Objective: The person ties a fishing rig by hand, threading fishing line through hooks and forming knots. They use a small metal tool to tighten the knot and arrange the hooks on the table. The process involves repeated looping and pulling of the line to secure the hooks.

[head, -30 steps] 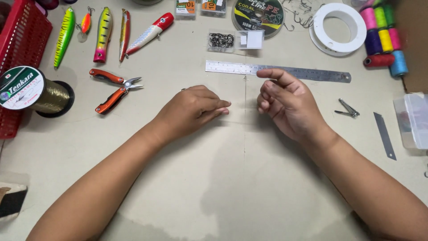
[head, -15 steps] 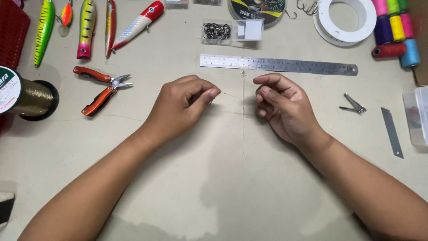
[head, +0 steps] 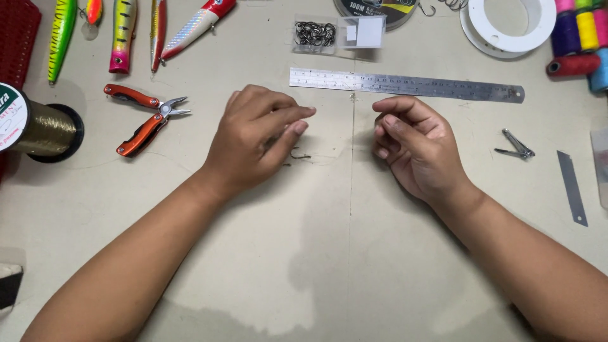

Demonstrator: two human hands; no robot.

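My left hand (head: 253, 136) rests on the beige tabletop with thumb and forefinger drawn close together in a pinch. Just below its fingertips lies a small dark fish hook (head: 299, 154), slightly apart from the fingers. My right hand (head: 415, 142) sits opposite, about a hand's width away, fingers curled in and thumb against the forefinger. I can make out nothing between the fingers of either hand; a line that thin would not show. A steel ruler (head: 405, 83) lies just beyond both hands.
Orange-handled pliers (head: 144, 118) and a spool of gold thread (head: 39, 126) lie left. Several fishing lures (head: 123, 31) sit top left, a clear box of hooks (head: 339, 33) top centre. A white ring (head: 510, 25), coloured thread spools (head: 579, 38), nail clippers (head: 516, 145) and a blade (head: 572, 187) are on the right.
My hands have drawn slightly apart and lower toward me. The small hook now shows on the table under my left fingertips.
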